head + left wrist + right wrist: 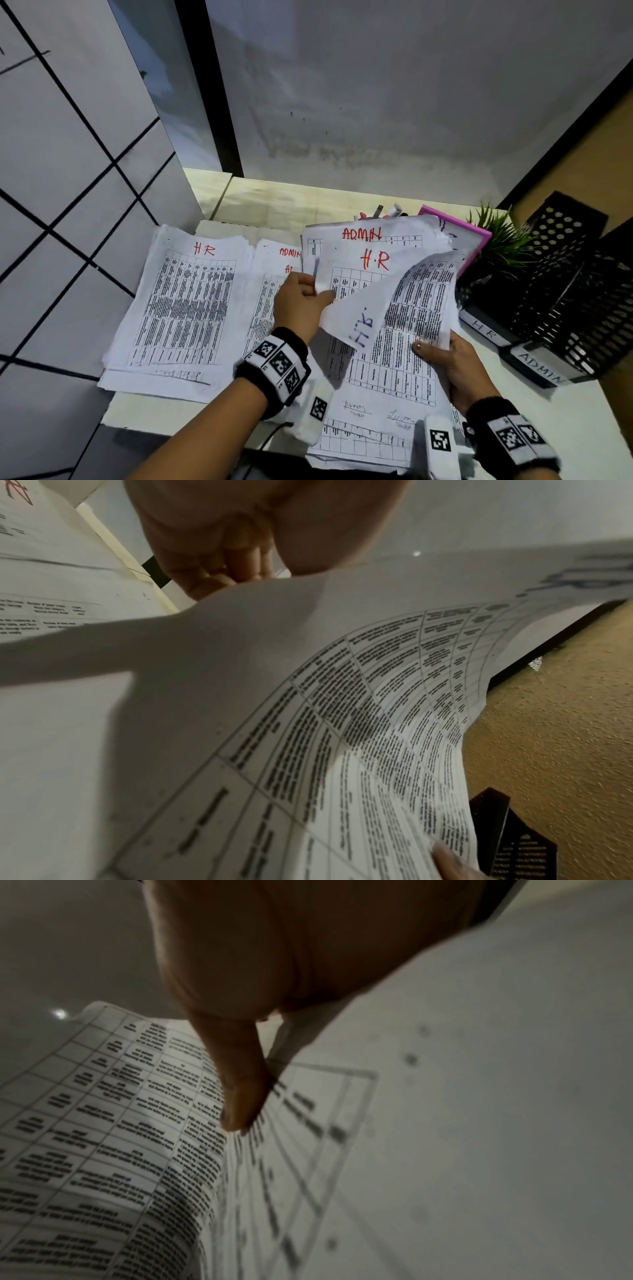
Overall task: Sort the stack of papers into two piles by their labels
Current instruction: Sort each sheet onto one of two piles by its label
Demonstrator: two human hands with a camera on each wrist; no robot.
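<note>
On the white table [582, 418] lie an "HR" pile [191, 301] at the left and an "ADMIN" pile [270, 270] beside it. My right hand [452, 366] holds the unsorted stack [383, 373] from the right, thumb on top. Its top flat sheet reads "H.R" in red, and a sheet behind it reads "ADMIN". My left hand [301, 301] pinches the left edge of a curled sheet [363, 318] lifted off the stack, blue "HR" showing through its back. That sheet [342, 696] fills the left wrist view under my left hand [219, 569]. In the right wrist view my thumb [240, 1083] presses the printed papers [103, 1123].
Black mesh trays [565, 291] with "HR" and "ADMIN" tags stand at the right. A small green plant [496, 240], a pink-framed board [459, 226] and some pens [380, 212] sit behind the stack. A tiled wall [68, 205] closes the left side.
</note>
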